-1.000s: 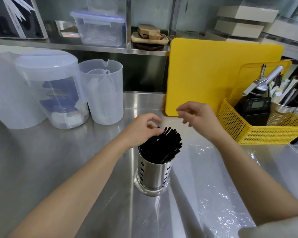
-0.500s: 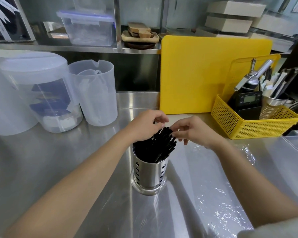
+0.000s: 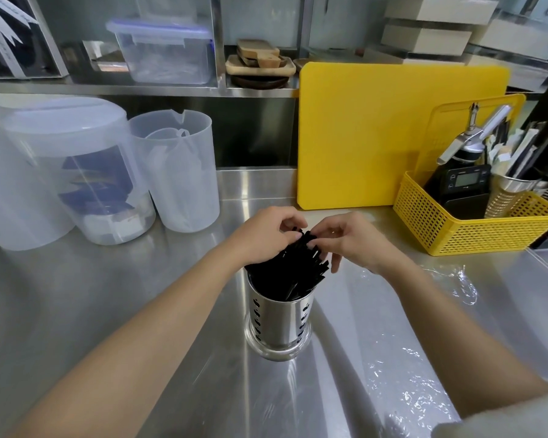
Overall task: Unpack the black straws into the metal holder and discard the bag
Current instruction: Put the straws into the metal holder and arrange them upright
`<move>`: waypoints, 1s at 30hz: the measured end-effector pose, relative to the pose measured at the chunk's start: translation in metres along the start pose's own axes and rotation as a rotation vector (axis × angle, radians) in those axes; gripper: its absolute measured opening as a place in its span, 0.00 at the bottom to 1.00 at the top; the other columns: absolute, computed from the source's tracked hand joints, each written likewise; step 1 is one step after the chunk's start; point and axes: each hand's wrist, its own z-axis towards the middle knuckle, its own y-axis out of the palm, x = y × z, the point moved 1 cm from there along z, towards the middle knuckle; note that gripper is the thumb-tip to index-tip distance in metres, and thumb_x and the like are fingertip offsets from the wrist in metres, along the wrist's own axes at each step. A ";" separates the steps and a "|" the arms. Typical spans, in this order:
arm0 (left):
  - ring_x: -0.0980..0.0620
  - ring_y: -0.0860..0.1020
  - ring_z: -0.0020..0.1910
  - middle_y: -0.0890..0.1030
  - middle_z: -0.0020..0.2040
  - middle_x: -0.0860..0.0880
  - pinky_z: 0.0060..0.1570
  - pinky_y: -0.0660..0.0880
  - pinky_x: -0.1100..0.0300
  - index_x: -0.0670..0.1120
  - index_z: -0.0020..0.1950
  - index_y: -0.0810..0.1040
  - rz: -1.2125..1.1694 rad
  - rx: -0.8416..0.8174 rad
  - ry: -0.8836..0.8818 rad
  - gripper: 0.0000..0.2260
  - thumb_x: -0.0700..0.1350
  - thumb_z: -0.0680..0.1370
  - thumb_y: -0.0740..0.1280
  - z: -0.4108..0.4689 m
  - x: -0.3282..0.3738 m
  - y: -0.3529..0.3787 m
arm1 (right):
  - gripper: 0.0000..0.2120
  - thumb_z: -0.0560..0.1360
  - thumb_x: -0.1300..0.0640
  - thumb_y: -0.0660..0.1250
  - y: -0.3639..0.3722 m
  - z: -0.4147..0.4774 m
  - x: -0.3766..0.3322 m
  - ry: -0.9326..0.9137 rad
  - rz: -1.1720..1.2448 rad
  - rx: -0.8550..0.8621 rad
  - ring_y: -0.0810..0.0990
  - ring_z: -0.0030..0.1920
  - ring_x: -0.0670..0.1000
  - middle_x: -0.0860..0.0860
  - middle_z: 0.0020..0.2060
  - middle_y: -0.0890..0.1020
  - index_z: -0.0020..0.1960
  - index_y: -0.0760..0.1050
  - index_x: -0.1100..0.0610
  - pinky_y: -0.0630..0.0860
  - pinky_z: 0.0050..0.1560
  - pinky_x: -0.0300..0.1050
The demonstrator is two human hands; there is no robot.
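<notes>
Two hands meet over the black straws (image 3: 290, 270), which stand bunched and leaning in the metal holder (image 3: 279, 324) directly below them on the steel tabletop (image 3: 76, 305). The left hand (image 3: 266, 235) curls its fingers onto the straw tips from the left; the right hand (image 3: 350, 240) pinches at the tips from the right, thumb and forefinger close together, the other fingers loosely spread. Whether either hand truly grips a straw cannot be told.

Under and behind the right forearm lies the clear plastic bag (image 3: 424, 358), flattened and crinkled on the tabletop, running up beside the holder. Beyond the right hand a yellow cutting board (image 3: 393, 137) leans upright, and further right sits a yellow basket (image 3: 487, 232) with tools. Beyond the left hand stand a clear pitcher (image 3: 178, 172) and a lidded translucent container (image 3: 67, 165), well apart from the holder. Nothing lies between the hands and the straws.
</notes>
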 end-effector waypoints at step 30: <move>0.55 0.81 0.40 0.83 0.40 0.44 0.46 0.77 0.70 0.37 0.51 0.80 -0.484 0.085 -0.019 0.08 0.37 0.73 0.67 -0.003 0.015 -0.015 | 0.06 0.69 0.68 0.70 -0.007 0.023 -0.035 -0.152 0.249 0.084 0.74 0.22 0.44 0.48 0.21 0.78 0.37 0.79 0.59 0.71 0.23 0.36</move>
